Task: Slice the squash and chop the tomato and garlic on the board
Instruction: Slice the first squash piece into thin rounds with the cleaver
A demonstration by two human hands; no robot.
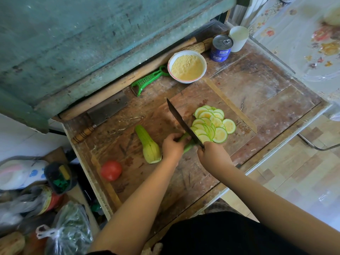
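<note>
Knife [181,121] handle inside right hand [213,153]; garlic unseen

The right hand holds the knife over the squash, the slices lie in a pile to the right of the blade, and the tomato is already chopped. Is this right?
Not quite. The head view shows the tomato still whole on the board. The rest holds: the right hand holds the knife over the squash, slices piled right of the blade.

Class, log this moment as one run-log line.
left hand holds squash | right hand grips knife | slices piled | tomato whole
</note>
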